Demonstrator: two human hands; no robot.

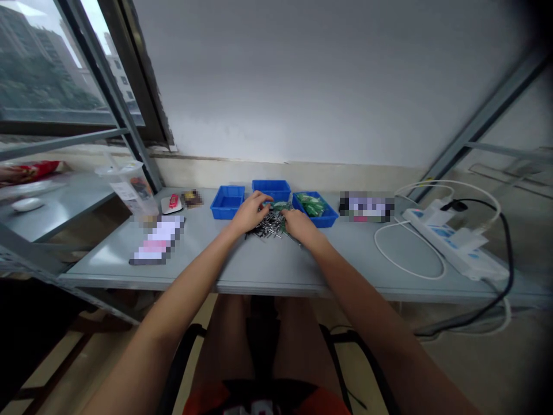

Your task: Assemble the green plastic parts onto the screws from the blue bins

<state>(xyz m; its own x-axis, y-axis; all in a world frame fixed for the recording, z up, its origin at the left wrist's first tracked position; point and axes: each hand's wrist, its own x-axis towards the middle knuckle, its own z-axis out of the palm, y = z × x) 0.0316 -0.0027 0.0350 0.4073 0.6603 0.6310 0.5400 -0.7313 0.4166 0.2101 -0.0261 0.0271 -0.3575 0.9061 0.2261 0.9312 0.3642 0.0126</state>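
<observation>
Sorting view from the head camera: the left hand (249,212) and the right hand (300,225) rest close together on a heap of small dark metal pins (270,225) lying on the grey table (259,265). The left hand's fingers curl over the heap's far edge, near a green piece (281,205) between the hands; whether either hand has pinched anything cannot be told. Just beyond the left hand stand two blue trays, one (227,202) to its left and one (271,188) directly ahead; neither shows any contents. Beyond the right hand a third blue tray (317,208) holds green parts. Judged from this, most of the heap remains unsorted. A white power strip (453,242) lies far right of the right hand.
</observation>
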